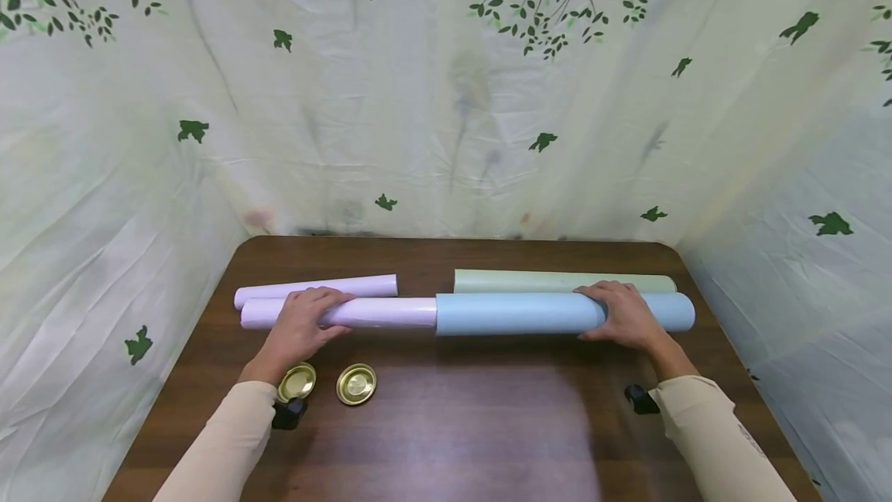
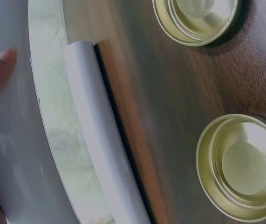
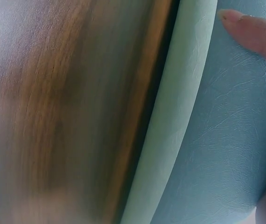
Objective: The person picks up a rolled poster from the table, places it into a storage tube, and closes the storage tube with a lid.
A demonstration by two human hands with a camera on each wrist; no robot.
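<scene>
My left hand grips a pale lavender roll, thumb on the near side and fingers over the top. A light blue, thicker roll is held the same way by my right hand near its right end. The two rolls lie in one line, their inner ends meeting in the head view. Behind them rest a second, thinner lavender roll and a pale green roll. In the right wrist view, a thumb presses the leathery-looking surface of the blue roll, which overlaps the green roll.
Two shallow round gold-coloured dishes sit on the brown wooden table, close to my left wrist. A pale curtain with leaf prints hangs behind the table's back edge and along both sides.
</scene>
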